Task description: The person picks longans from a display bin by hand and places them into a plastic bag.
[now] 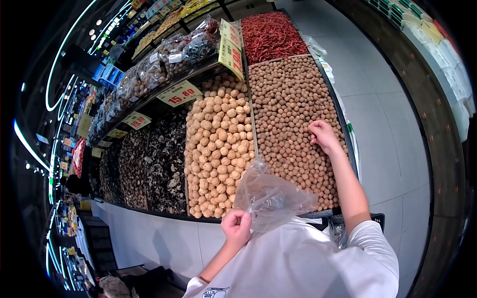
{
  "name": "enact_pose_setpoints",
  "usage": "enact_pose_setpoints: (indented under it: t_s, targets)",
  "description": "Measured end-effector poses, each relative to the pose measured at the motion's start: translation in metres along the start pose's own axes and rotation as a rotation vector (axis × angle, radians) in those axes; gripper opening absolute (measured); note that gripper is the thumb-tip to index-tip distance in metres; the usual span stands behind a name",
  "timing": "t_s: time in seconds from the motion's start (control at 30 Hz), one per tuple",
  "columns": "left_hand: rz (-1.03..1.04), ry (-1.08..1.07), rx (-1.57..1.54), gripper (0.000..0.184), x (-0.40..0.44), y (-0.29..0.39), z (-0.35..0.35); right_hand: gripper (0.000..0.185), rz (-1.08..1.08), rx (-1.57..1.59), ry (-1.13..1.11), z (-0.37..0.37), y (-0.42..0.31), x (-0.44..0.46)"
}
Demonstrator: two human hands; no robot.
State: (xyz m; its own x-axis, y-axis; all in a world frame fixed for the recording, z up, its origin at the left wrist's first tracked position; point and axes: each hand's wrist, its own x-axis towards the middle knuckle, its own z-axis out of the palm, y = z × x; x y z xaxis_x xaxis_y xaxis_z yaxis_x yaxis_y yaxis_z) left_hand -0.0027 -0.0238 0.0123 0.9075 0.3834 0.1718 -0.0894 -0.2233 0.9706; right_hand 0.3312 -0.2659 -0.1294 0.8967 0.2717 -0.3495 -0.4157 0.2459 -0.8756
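My left hand (pixel 236 227) pinches the edge of a clear plastic bag (pixel 275 194) close to my body. The bag hangs loosely over the front corner of the bins, and its mouth looks partly spread. Above a bin of small round brown dried longans (pixel 290 107), my right hand (pixel 323 135) is closed, with its fingers curled in. Whether something sits between those fingertips is hidden. Pale walnuts (pixel 218 144) fill the bin just left of the longans, beyond my left hand.
Dried red chillies (pixel 273 36) lie in the far bin. Dark dried fungus (pixel 168 161) fills a bin left of the walnuts. A shelf with bagged goods (pixel 154 72) and price signs (pixel 180 93) rises behind. Tiled floor (pixel 380 124) runs along the right.
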Motion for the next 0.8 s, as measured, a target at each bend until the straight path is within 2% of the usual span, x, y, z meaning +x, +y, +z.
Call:
enact_pose_setpoints:
  t_s: [0.03, 0.1, 0.17, 0.23, 0.43, 0.5, 0.57, 0.63, 0.77, 0.8]
  targets:
    - [0.001, 0.0, 0.005, 0.015, 0.0, 0.0, 0.0, 0.011, 0.0, 0.001, 0.002, -0.002, 0.001, -0.002]
    - [0.001, -0.002, 0.009, 0.015, 0.0, 0.0, 0.0, 0.011, 0.091, 0.414, -0.022, -0.001, -0.009, -0.015]
    - [-0.003, -0.002, 0.003, 0.015, 0.0, 0.001, 0.0, 0.014, 0.115, 0.51, -0.04, -0.001, -0.013, -0.03]
    - [-0.001, -0.001, 0.01, 0.015, 0.0, 0.0, 0.0, 0.017, 0.2, 0.675, -0.202, -0.003, -0.01, -0.045]
    - [0.007, 0.003, 0.01, 0.016, 0.002, 0.002, 0.002, 0.019, 0.236, 0.463, -0.398, 0.02, -0.042, -0.136]
    - [0.006, 0.0, -0.002, 0.016, 0.002, 0.004, 0.003, 0.019, 0.224, 0.312, -0.557, 0.025, -0.056, -0.168]
    - [0.002, -0.006, -0.02, 0.016, 0.002, 0.005, 0.003, 0.018, 0.273, 0.184, -0.83, 0.031, -0.068, -0.195]
    - [-0.002, -0.015, -0.021, 0.016, 0.002, 0.006, 0.003, 0.016, 0.352, 0.043, -0.978, 0.046, -0.078, -0.22]
    - [0.001, -0.028, -0.011, 0.016, 0.004, 0.005, 0.003, 0.018, 0.433, -0.094, -1.032, 0.092, -0.072, -0.239]
    - [0.004, -0.029, -0.009, 0.016, 0.004, 0.004, 0.001, 0.018, 0.43, -0.068, -0.919, 0.103, -0.056, -0.235]
